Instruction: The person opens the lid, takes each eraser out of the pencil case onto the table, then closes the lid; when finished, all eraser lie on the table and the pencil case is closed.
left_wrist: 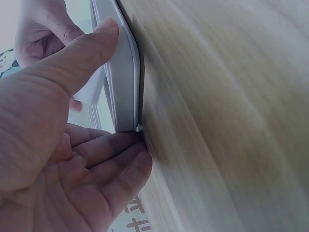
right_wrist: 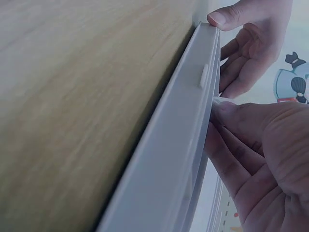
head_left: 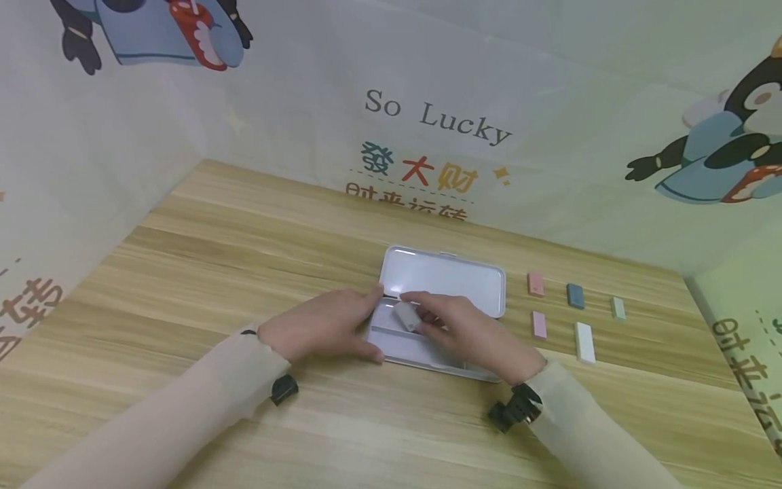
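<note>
A white pencil case (head_left: 421, 350) lies open on the table, its lid (head_left: 449, 277) folded back and its tray divided by a ridge. My left hand (head_left: 324, 322) holds the case's left end, thumb at the near corner and fingers toward the hinge. Over the left part of the tray, my right hand (head_left: 476, 333) pinches a light grey, eraser-like block (head_left: 406, 316), which tilts. The left wrist view shows that block (left_wrist: 91, 89) as whitish above the rim. My right hand hides part of the tray; whether the block touches the bottom cannot be told.
Right of the case, several eraser-like blocks lie apart in two rows: a red-pink one (head_left: 535, 284), a blue one (head_left: 575, 295), a pale green one (head_left: 618, 308), a light pink one (head_left: 538, 324) and a white one (head_left: 584, 342). A printed cloth (head_left: 293, 129) stands behind the wooden table (head_left: 244, 238).
</note>
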A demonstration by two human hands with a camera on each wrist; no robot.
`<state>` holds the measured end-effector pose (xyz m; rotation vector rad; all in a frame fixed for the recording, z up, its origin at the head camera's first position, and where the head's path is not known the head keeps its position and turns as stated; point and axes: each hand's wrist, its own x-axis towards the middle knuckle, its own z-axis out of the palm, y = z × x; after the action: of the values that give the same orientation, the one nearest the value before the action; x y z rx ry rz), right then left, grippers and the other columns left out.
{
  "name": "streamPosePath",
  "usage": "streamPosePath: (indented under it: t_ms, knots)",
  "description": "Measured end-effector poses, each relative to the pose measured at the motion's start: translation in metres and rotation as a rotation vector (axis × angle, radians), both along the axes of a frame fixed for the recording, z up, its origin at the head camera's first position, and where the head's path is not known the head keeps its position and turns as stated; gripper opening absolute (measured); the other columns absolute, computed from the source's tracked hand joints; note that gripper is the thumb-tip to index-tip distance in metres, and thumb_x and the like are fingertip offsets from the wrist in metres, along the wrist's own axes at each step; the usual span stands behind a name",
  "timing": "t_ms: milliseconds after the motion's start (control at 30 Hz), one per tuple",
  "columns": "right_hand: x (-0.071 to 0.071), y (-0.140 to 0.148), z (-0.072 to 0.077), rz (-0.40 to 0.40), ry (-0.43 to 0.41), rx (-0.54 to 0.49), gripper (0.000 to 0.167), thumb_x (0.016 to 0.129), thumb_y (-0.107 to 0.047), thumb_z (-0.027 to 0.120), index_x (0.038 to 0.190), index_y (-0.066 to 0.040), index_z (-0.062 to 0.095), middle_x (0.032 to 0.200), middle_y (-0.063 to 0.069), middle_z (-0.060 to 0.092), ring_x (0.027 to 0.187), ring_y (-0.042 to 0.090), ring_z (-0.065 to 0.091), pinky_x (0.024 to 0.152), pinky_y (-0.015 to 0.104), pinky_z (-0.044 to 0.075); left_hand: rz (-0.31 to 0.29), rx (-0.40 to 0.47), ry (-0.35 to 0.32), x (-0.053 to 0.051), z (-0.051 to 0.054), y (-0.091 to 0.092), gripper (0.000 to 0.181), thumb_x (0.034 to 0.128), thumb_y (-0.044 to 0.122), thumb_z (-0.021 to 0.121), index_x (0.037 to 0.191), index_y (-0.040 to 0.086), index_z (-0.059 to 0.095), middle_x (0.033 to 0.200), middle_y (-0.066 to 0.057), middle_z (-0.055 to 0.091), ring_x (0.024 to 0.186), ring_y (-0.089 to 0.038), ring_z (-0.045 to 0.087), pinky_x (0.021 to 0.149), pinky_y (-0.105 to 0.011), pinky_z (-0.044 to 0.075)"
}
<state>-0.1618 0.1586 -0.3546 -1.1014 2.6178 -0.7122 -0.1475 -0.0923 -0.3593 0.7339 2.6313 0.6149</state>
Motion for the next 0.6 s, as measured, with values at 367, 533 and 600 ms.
streamPosePath:
  t_ms: [367, 533, 600]
  knots:
    - [0.005, 0.029, -0.008, -0.137, -0.010, -0.143, 0.049, 0.098, -0.004, 0.070, 0.145, -0.003, 0.057, 0.112, 0.013, 0.078, 0.103, 0.025, 0.077, 0.093, 0.037, 0.064, 0.015, 0.025, -0.011, 0.002, 0.001, -0.002, 0.111, 0.0853, 0.044, 0.086, 0.165, -0.001, 0.023, 0.148, -0.017, 0.062, 0.127, -0.025, 0.063, 0.117, -0.046, 0.049]
    - [0.012, 0.051, -0.012, -0.232, 0.008, -0.186, 0.050, 0.096, 0.000, 0.070, 0.144, -0.001, 0.057, 0.111, 0.016, 0.077, 0.101, 0.027, 0.076, 0.092, 0.039, 0.064, 0.003, 0.038, -0.007, 0.002, 0.001, -0.002, 0.112, 0.0856, 0.043, 0.086, 0.165, -0.001, 0.021, 0.151, -0.018, 0.059, 0.134, -0.028, 0.061, 0.120, -0.047, 0.046]
    - [0.015, 0.060, -0.013, -0.258, 0.024, -0.195, 0.049, 0.095, 0.002, 0.071, 0.143, 0.001, 0.058, 0.109, 0.016, 0.078, 0.099, 0.028, 0.077, 0.090, 0.038, 0.064, -0.001, 0.039, -0.005, 0.001, 0.001, -0.002, 0.112, 0.0856, 0.043, 0.086, 0.165, -0.001, 0.021, 0.152, -0.018, 0.059, 0.134, -0.028, 0.061, 0.120, -0.046, 0.046]
